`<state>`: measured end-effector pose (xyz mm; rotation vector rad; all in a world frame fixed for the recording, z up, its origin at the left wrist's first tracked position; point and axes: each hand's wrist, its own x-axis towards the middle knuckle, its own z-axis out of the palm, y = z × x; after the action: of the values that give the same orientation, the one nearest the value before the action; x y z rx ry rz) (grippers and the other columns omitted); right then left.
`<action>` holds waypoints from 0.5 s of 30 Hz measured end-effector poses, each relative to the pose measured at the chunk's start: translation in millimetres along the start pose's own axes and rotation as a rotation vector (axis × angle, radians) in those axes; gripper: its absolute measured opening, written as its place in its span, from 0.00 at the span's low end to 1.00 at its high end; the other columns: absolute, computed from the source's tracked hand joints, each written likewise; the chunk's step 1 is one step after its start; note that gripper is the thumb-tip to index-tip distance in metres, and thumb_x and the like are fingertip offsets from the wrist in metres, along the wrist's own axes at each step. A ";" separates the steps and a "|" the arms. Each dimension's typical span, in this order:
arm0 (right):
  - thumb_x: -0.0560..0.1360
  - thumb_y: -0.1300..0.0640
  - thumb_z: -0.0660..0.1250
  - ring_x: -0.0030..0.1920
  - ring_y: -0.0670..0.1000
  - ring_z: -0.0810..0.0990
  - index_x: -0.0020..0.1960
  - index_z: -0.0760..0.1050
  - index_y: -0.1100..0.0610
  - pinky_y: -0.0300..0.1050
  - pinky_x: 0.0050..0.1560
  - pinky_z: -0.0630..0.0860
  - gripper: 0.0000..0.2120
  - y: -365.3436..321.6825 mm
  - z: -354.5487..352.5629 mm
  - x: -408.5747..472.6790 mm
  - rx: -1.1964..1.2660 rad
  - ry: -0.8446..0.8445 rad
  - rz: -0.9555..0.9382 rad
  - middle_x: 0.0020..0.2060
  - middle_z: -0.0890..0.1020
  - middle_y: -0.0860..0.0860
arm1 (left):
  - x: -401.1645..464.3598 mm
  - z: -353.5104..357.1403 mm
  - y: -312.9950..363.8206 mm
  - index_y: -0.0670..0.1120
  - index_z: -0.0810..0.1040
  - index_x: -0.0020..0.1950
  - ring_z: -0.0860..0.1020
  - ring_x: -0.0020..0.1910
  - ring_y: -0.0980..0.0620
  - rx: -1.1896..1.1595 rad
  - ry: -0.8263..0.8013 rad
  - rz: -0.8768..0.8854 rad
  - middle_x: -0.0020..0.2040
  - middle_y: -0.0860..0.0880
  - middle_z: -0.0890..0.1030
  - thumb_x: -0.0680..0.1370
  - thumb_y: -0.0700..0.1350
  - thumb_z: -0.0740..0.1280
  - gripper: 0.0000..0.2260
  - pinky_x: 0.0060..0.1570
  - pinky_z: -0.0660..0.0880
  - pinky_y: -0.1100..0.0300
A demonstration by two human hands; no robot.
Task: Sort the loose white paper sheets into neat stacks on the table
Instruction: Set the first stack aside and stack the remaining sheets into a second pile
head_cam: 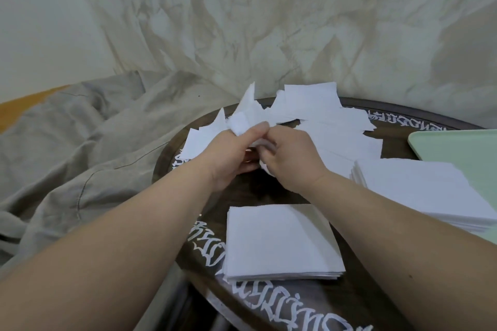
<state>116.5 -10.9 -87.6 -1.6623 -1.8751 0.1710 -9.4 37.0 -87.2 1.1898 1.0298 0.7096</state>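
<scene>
Both hands, left hand [231, 153] and right hand [291, 160], pinch crumpled paper sheets [248, 118] above a round dark surface [269, 193]; a neat stack [279, 242] lies nearer.

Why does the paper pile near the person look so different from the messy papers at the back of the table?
The near stack lies flat with its edges lined up; the loose sheets at the back overlap at many angles, some sticking up. Nobody touches the near stack, while the left hand and right hand hold some loose sheets between them. The near stack covers a small square; the loose sheets spread wide. Both are white paper on the dark round table.
</scene>
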 end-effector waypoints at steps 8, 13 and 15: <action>0.77 0.57 0.63 0.56 0.48 0.77 0.54 0.80 0.54 0.43 0.60 0.70 0.10 3.9 -16.0 -5.7 0.185 0.025 0.157 0.55 0.81 0.47 | 1.3 -17.6 10.1 0.44 0.77 0.59 0.82 0.51 0.41 -0.126 0.213 -0.091 0.53 0.42 0.83 0.78 0.36 0.61 0.12 0.53 0.78 0.44; 0.79 0.53 0.59 0.61 0.49 0.73 0.67 0.69 0.52 0.38 0.57 0.66 0.17 6.0 -27.6 -4.8 0.233 0.086 0.351 0.63 0.75 0.48 | -7.3 -16.4 33.8 0.43 0.76 0.61 0.82 0.52 0.42 -0.178 0.088 -0.051 0.55 0.42 0.82 0.78 0.37 0.62 0.12 0.49 0.78 0.46; 0.79 0.47 0.59 0.61 0.48 0.72 0.71 0.64 0.51 0.42 0.59 0.68 0.22 4.2 -34.1 -4.1 0.416 0.086 0.451 0.66 0.72 0.47 | -11.1 -11.0 42.6 0.42 0.76 0.63 0.82 0.51 0.43 -0.166 0.020 -0.029 0.56 0.42 0.82 0.78 0.36 0.63 0.13 0.48 0.79 0.48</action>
<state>137.9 -24.0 -63.9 -1.7298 -1.2673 0.6185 -21.0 42.5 -43.6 1.0239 0.9828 0.7700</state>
